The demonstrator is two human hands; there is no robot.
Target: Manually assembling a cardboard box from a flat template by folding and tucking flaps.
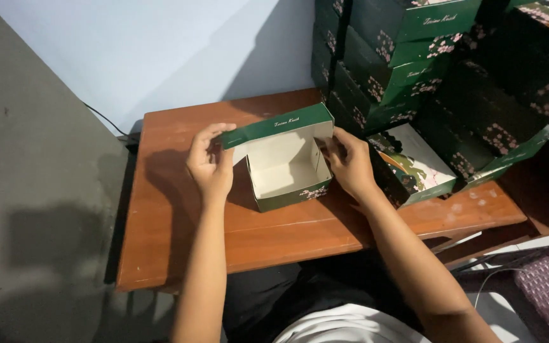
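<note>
We note, nearest the camera, both forearms reaching out over the wooden surface [179, 248]. Left hand [210, 162] pinches the left end of the lid flap of the green carton [289, 166], fingers curled over its edge; right hand [349, 162] presses against the carton's right wall, fingers closed on the side panel. The carton sits near the middle of the surface, open, white inside, lid flap standing at its far side. We judge the step in hand to be forming the carton, with side flaps still to settle; the next move likely calls for an even hold on both ends of the flap. Beyond, to the right, lies a flat printed carton [414, 166], and behind it a stack of finished green cartons [408, 57] against the pale wall [160, 51].
</note>
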